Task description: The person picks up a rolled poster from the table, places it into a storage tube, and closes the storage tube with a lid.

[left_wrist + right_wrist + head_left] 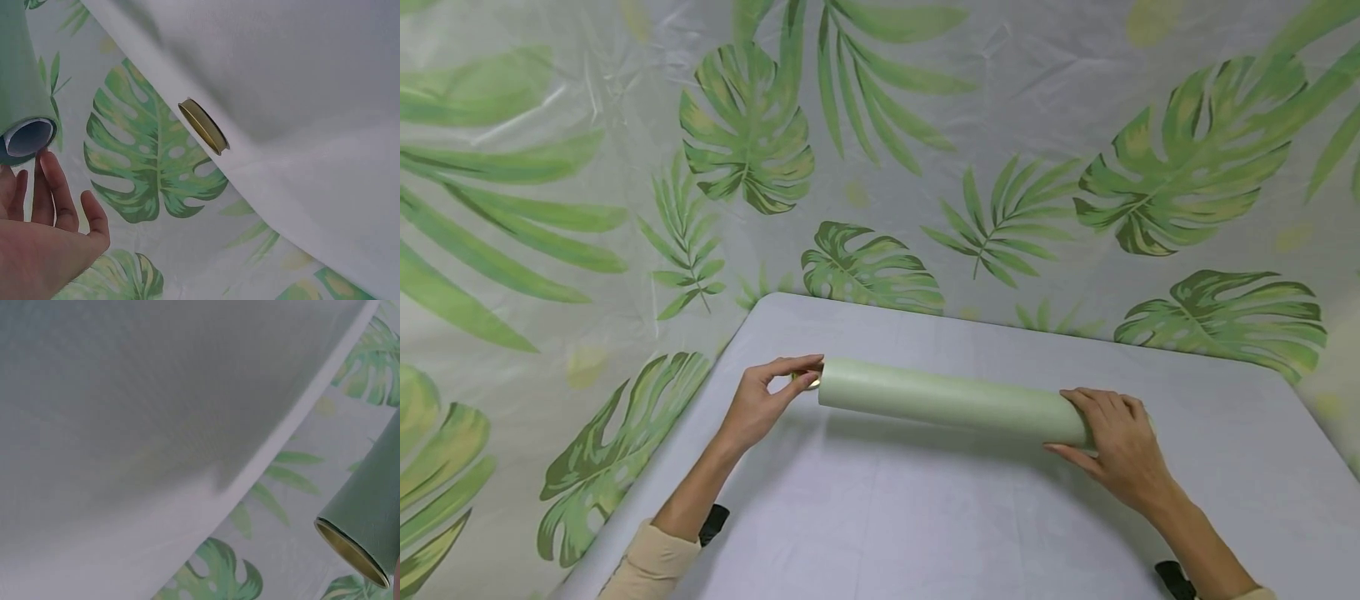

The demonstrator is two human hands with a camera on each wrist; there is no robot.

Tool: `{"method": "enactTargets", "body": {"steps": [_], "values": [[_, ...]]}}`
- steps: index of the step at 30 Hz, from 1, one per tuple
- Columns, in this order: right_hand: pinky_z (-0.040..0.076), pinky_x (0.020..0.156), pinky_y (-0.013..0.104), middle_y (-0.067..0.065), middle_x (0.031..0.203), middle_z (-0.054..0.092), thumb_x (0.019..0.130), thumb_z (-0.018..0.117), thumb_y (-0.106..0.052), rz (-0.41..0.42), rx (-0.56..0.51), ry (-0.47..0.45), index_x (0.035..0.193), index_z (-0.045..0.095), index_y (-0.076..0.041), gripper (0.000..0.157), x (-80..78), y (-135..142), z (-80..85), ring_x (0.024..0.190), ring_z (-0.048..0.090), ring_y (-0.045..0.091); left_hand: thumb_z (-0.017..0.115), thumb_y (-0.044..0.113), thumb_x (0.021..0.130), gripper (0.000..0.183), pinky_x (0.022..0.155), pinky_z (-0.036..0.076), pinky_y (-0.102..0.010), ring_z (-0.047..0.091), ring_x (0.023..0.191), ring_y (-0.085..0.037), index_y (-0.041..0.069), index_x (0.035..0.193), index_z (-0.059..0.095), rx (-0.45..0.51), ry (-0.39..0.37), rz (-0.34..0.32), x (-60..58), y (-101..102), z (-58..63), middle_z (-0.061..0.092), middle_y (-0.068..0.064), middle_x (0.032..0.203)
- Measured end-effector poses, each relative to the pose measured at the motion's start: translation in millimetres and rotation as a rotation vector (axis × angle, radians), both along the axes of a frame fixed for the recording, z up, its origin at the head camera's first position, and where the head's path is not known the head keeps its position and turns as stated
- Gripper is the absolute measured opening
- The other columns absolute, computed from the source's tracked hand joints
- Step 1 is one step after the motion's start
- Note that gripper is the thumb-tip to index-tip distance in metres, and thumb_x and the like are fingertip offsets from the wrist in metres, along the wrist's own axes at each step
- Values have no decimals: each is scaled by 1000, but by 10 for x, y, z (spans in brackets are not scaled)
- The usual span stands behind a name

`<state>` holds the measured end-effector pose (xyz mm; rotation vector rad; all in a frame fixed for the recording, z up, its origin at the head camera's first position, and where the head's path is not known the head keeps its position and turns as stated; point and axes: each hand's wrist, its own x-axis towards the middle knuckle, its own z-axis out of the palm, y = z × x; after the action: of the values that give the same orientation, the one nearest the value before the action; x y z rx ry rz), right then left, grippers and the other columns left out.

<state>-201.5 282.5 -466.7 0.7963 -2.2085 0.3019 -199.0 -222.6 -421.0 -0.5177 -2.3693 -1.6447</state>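
A long pale green cardboard tube (940,400) is held slantwise over the white table, its shadow below. My right hand (1116,442) grips it near the right end, thumb below and fingers over the top. At the other end is my left hand (760,400), its fingertips right at the rim. The left wrist view shows that end of the tube (28,94) open, with a pale inner layer, and the left hand (53,231) just under it. A shallow gold round lid (204,126) is near the table edge. The tube's right end (353,553) has a gold metal rim.
The table (925,517) has a white cover and rounded far corners. Behind it and to the left hangs a pale leaf-print sheet (880,192). Dark wrist straps (713,523) show at both wrists, below beige sleeves (651,558).
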Motion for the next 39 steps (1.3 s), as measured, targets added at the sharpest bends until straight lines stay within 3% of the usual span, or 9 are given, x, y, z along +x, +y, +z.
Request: {"method": "enactTargets", "body": {"steps": [6,10,13,16,21,26,32,39], "values": [[42,88,56,24,114,68,94,47,-79,-6,0,5,125,66,3,90,18,15,-31,102,62,42,69,17,101,30,99,51,-22,66,114,-9,17,130,73,-8,7,16,-4,-47,-5,76,-7,123],[42,89,57,24,114,69,94,46,-80,-19,8,3,125,67,4,91,16,47,-48,102,62,42,71,14,99,30,101,46,-27,64,107,-6,18,129,74,-31,20,64,-44,-138,-39,76,-10,122],[42,89,57,24,115,68,94,45,-81,-30,13,-10,125,67,3,92,20,69,-52,102,62,42,72,13,98,32,102,43,-33,66,105,-12,16,130,73,-86,9,108,-104,-221,-77,76,-11,124],[43,90,56,23,115,69,93,43,-82,-45,22,-27,126,66,2,94,28,86,-46,103,62,42,74,15,97,38,103,45,-46,68,110,-26,11,134,69,-225,-45,142,-171,-321,-111,72,-13,130],[44,88,57,23,115,69,93,41,-83,-56,30,-30,126,66,2,95,23,117,-37,102,63,42,78,26,94,58,96,51,-58,64,119,-39,3,144,59,-556,-146,142,-312,-461,-139,62,-21,140],[45,88,57,23,114,70,93,40,-84,-69,25,-19,124,67,2,95,28,162,-12,102,64,42,83,37,88,70,95,48,-60,67,111,-40,0,143,58,-710,-155,114,-541,-455,-192,64,-26,128],[43,90,57,24,114,69,93,42,-83,-58,21,-20,125,67,2,94,23,178,5,103,63,43,90,37,79,77,91,43,-55,62,95,-32,2,142,61,-743,-164,101,-771,-427,-327,65,-22,114],[44,88,56,24,112,70,94,42,-82,-47,23,3,123,67,3,94,12,175,-8,101,63,43,92,40,77,87,96,39,-55,59,95,-29,6,148,55,-732,-259,63,-888,-402,-408,62,-18,110]]}}
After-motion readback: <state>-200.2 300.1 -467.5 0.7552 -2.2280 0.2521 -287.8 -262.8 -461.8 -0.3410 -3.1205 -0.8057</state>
